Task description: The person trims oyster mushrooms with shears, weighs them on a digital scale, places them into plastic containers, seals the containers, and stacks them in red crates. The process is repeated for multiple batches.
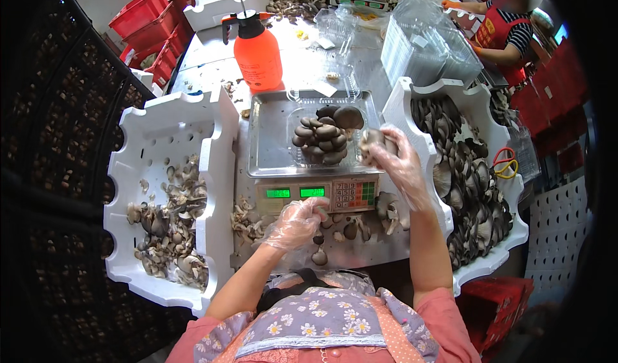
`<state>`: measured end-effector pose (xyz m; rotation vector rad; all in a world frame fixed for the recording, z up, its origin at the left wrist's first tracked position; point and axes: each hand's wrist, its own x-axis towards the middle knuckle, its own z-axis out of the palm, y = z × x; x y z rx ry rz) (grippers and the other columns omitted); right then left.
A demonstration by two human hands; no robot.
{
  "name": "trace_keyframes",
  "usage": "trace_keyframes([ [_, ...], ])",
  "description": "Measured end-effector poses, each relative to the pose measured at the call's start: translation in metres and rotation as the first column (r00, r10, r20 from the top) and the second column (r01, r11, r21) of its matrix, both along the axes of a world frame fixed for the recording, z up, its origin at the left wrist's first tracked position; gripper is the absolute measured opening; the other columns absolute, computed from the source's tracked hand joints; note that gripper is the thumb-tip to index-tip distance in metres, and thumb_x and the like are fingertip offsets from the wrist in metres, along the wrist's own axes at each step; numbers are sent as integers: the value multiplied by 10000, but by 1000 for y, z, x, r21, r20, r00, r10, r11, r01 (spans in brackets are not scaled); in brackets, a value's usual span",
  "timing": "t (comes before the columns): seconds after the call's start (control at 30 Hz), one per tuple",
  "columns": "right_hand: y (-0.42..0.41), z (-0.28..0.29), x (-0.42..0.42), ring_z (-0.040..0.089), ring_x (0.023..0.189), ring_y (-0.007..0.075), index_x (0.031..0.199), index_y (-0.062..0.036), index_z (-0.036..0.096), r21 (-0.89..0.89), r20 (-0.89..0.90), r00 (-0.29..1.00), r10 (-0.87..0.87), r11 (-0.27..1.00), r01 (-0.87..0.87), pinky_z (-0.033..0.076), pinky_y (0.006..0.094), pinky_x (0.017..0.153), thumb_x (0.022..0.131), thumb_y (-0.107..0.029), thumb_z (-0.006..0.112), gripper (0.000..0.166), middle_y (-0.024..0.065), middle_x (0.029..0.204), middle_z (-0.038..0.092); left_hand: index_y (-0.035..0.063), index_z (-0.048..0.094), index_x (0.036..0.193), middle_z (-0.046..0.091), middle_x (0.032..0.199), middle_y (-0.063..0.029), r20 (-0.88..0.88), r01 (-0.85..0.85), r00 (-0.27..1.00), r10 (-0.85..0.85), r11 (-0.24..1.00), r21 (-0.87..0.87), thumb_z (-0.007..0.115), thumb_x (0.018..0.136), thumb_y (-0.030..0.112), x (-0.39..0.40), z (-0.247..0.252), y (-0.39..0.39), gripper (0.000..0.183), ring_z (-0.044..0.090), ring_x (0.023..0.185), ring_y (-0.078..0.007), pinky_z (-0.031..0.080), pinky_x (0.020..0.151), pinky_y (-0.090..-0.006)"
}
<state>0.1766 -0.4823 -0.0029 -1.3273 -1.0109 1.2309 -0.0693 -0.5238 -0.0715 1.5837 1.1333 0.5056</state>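
Observation:
A plastic glove covers each of my hands. My right hand (398, 158) grips a small clump of oyster mushrooms (374, 143) at the right edge of the steel scale pan (268, 146). On the pan, a clear plastic clamshell box (292, 121) holds a cluster of grey oyster mushrooms (321, 138), its lid folded back. My left hand (299, 220) is in front of the scale's lit green display (311, 192), fingers curled; whether it holds anything is unclear. Loose mushrooms (356, 229) lie on the metal table before the scale.
Left stands a white foam box (219, 170) with mushroom pieces; right, another foam box (410, 117) with oyster mushrooms and red-and-yellow-handled scissors (506, 162). An orange spray bottle (258, 56) and stacked clear boxes (420, 49) stand behind. A co-worker (504, 34) is at the back right.

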Motion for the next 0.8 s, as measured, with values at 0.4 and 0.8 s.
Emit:
trace_keyframes([
  [0.4,2,-18,21,637,1020,244,1342,-46,516,-11,574,819,-6,1000,15,514,357,890,941,-286,644,485,184,1180,629,31,631,1193,692,989,-168,-63,-153,986,157,986,63,517,805,-52,-34,-19,-35,412,668,919,-290,519,835,-378],
  [0.8,-76,-38,16,651,948,152,1277,-4,556,101,10,999,-50,994,48,523,258,821,1004,-172,580,322,75,1110,635,23,643,1190,698,1023,-132,-266,-274,896,357,913,302,655,853,10,-83,-19,-54,338,682,875,-228,544,803,-338],
])
